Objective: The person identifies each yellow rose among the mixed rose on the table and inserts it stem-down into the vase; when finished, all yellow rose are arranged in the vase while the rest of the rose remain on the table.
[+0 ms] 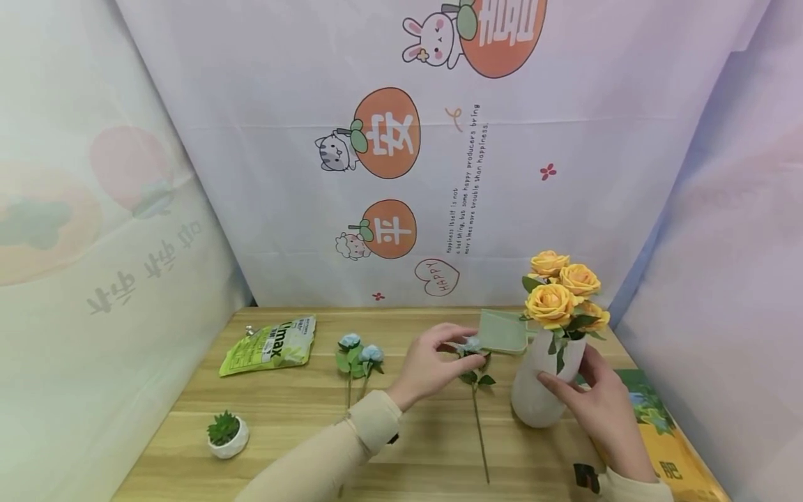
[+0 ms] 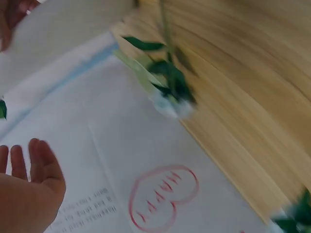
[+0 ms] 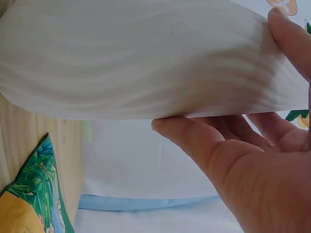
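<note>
My right hand (image 1: 602,408) holds a white vase (image 1: 539,390) near its neck, fingers and thumb around its sides. Several yellow roses (image 1: 552,303) with green leaves stand in the vase. In the right wrist view the ribbed side of the vase (image 3: 121,63) fills the upper part, with my right hand (image 3: 252,160) against it. To the left, my left hand (image 1: 433,366) hovers with fingers and thumb spread above a single blue flower (image 2: 172,104) that lies on the table. The left wrist view shows my left hand (image 2: 34,184) apart from that flower, holding nothing.
Two blue flowers (image 1: 371,353) lie left of my left hand. A green-and-white pouch (image 1: 272,347) and a small potted succulent (image 1: 228,436) are farther left. Behind the vase sits a pale green flat object (image 1: 502,331). A yellow-and-green bag (image 1: 674,446) lies at the right edge.
</note>
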